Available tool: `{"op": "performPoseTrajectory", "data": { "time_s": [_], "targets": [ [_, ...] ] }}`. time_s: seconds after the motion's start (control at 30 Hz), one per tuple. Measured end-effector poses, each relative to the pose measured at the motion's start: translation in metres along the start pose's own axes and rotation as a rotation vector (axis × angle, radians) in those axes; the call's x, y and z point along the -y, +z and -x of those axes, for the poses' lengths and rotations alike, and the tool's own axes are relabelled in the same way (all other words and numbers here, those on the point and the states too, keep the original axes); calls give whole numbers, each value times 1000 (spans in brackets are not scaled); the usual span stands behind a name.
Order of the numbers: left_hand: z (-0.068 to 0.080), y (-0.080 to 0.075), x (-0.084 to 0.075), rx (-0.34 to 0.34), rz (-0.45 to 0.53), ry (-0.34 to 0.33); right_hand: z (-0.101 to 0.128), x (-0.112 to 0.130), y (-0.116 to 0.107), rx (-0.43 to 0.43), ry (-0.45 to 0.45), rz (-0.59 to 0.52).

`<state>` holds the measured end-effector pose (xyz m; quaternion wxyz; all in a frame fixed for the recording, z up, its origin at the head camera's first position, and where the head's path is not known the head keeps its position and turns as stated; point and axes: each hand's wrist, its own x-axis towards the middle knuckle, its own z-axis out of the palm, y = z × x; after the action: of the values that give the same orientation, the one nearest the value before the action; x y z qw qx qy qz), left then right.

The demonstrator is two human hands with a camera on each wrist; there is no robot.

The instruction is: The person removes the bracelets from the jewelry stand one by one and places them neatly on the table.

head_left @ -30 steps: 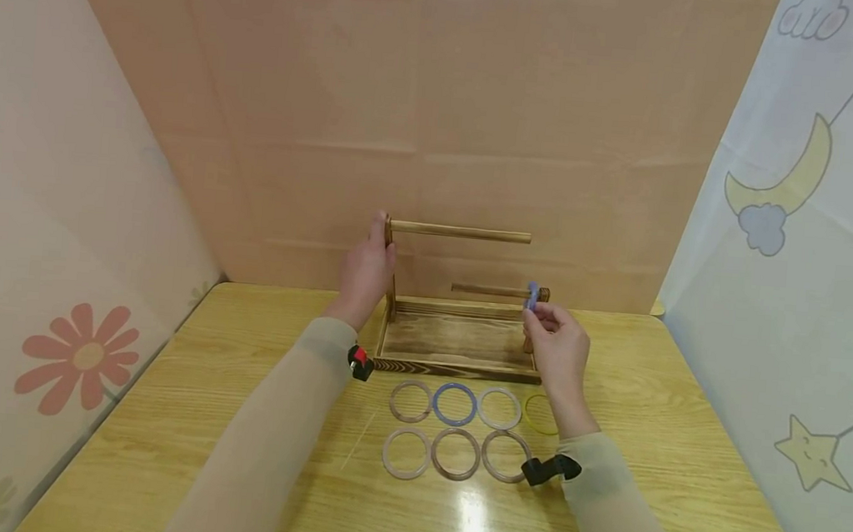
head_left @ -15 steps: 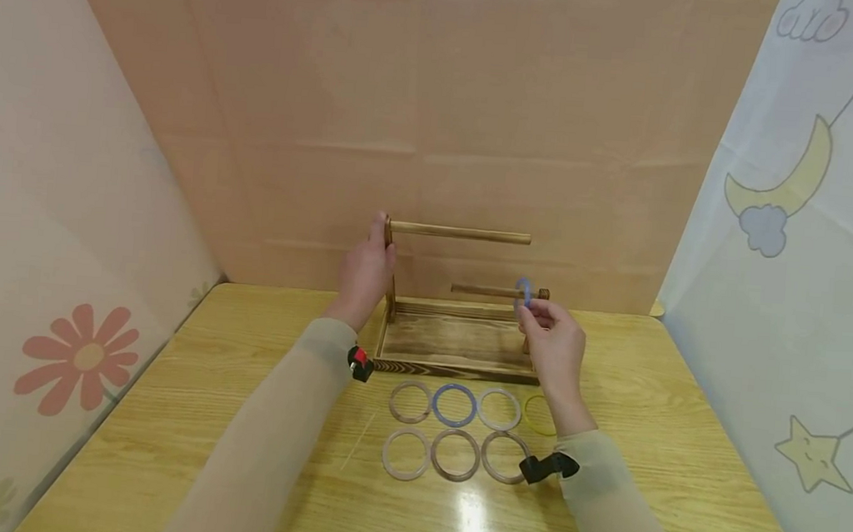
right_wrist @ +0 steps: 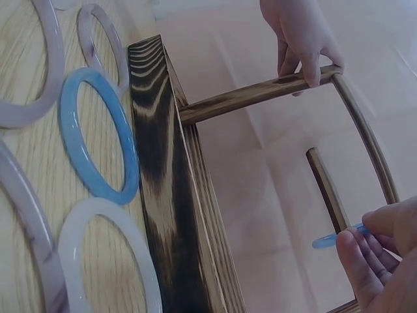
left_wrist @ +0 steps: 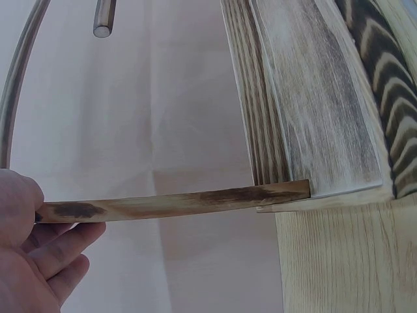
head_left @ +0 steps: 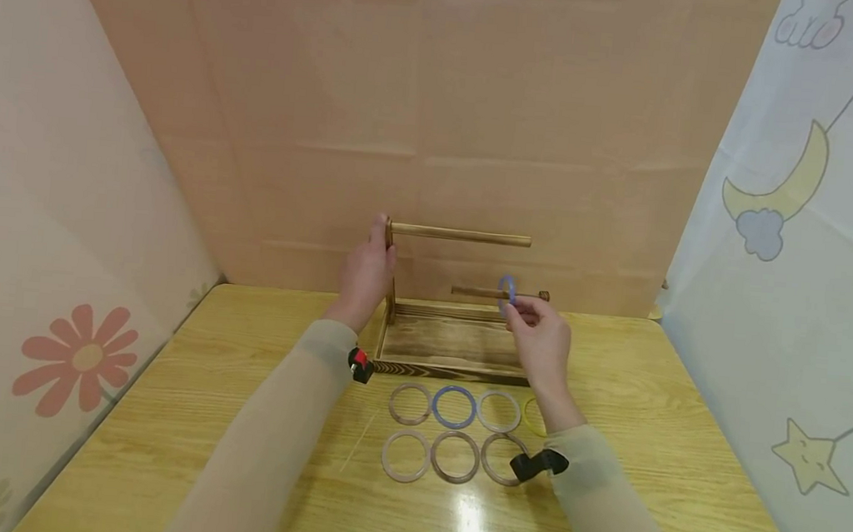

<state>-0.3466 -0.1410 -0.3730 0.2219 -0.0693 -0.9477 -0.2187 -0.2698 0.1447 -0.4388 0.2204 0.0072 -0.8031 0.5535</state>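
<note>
Head view: left hand grips the upright post of the wooden rack; right hand pinches a blue ring threaded on the lower dowel.

Left wrist: fingers curl round the post.

Right wrist: fingertips pinch the ring beside the dowel.

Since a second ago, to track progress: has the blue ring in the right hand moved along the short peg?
Yes. The blue ring slid leftward along the short peg, away from its right post.
</note>
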Motion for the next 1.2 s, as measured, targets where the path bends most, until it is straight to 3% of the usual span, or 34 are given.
{"op": "performPoseTrajectory", "data": {
  "time_s": [0.9, 1.2],
  "targets": [
    [0, 1, -3, -24, -5, 25, 3, 19, 30, 123, -16, 45],
    [0, 1, -4, -10, 17, 12, 3, 20, 37, 122, -43, 43]
  ]
}}
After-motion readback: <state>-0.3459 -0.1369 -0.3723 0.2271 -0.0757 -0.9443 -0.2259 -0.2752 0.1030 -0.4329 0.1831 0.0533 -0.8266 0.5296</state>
